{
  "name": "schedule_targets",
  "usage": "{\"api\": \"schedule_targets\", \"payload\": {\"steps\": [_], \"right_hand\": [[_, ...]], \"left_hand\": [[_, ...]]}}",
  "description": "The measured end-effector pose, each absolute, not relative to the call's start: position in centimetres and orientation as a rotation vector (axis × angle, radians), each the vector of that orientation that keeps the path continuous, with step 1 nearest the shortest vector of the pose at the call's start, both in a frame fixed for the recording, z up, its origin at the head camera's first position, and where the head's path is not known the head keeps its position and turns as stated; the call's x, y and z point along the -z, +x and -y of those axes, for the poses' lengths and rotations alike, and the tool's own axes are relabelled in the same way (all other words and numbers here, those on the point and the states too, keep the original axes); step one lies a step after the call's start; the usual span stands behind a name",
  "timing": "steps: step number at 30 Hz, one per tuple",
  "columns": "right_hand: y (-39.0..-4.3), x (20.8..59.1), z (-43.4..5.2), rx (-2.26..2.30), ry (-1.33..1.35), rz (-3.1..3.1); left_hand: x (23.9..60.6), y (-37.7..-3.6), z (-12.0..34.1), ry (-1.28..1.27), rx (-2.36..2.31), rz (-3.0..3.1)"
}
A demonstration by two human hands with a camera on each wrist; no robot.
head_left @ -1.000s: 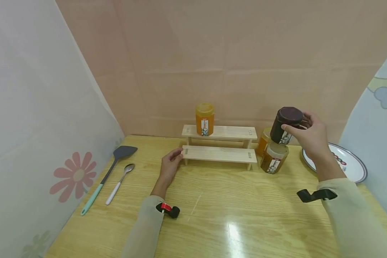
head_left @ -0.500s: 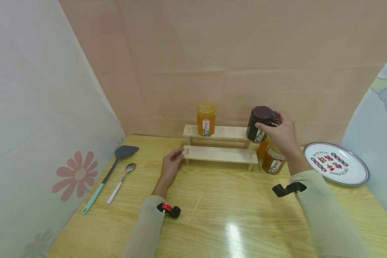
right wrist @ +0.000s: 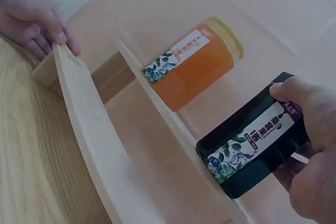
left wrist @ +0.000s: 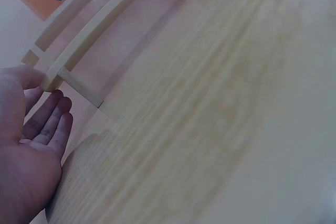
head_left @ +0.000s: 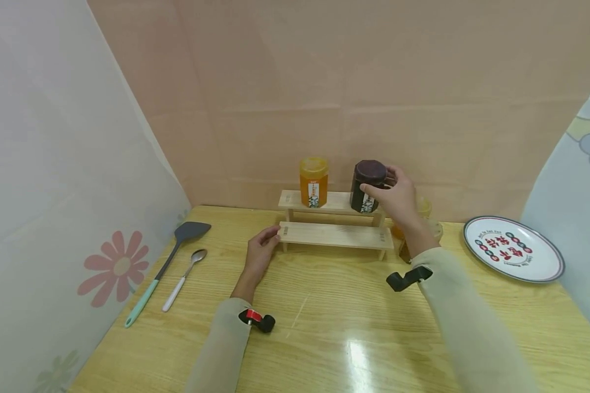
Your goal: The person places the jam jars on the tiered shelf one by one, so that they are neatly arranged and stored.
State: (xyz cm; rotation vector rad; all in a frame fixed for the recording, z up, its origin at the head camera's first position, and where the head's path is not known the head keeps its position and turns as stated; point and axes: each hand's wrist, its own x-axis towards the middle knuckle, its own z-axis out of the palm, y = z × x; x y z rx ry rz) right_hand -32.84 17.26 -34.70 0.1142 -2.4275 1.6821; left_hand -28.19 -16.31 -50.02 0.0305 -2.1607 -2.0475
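With the right hand (head_left: 398,199) wrapped round the dark jam jar (head_left: 367,185) at the top tier of the wooden stepped rack (head_left: 334,233), which the left hand's (head_left: 261,252) thumb steadied, a careless set-down might have toppled the neighbouring honey jar (head_left: 313,182).

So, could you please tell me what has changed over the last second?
The right hand, gripping the dark jar, carried it leftward from above the jars by the plate to the rack's top shelf. The left hand stayed on the rack's lower shelf; the orange jar did not move.
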Motion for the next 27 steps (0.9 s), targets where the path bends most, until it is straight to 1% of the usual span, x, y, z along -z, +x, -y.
{"api": "schedule_targets", "payload": {"steps": [8,12,20,27], "right_hand": [[-33.5,34.8,-15.9,-1.725,0.106,2.389],[-33.6,35.4,-16.2,-1.707,0.121,2.390],[-34.1,38.4,-18.7,-1.877,0.379,2.438],[-35.0,39.6,-18.9,-1.893,0.411,2.414]], "left_hand": [[50.2,-28.3,16.3,0.040,2.037,2.160],[50.2,-28.4,16.3,0.038,2.033,2.169],[50.1,-28.6,16.1,0.029,2.035,2.167],[49.9,-28.6,16.2,0.022,2.081,2.168]]}}
